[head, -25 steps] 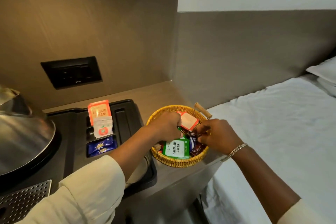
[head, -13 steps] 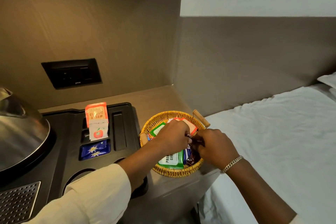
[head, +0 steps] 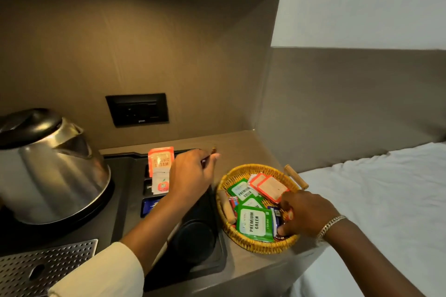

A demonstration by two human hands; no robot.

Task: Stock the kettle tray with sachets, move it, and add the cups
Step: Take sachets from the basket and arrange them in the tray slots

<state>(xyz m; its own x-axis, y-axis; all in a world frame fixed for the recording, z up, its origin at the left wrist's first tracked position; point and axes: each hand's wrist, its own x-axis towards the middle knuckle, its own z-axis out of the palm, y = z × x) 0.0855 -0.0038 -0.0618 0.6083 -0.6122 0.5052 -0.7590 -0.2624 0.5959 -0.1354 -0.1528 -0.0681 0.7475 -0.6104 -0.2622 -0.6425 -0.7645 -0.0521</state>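
Brown panels close a small shelf beside a bed, and on it the black tray carries a kettle at 9 o'clock, with the basket at 3 o'clock of the tray. Left hand hovers over the tray slots, fingers pinched on something thin I cannot identify, while the right hand closes on small sachets in the basket. Sachets look light, flat and slippery, so I would pinch each by an edge.

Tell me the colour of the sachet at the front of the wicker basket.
Green with a white label panel reading "Premium Green", seen clearly in the head view.
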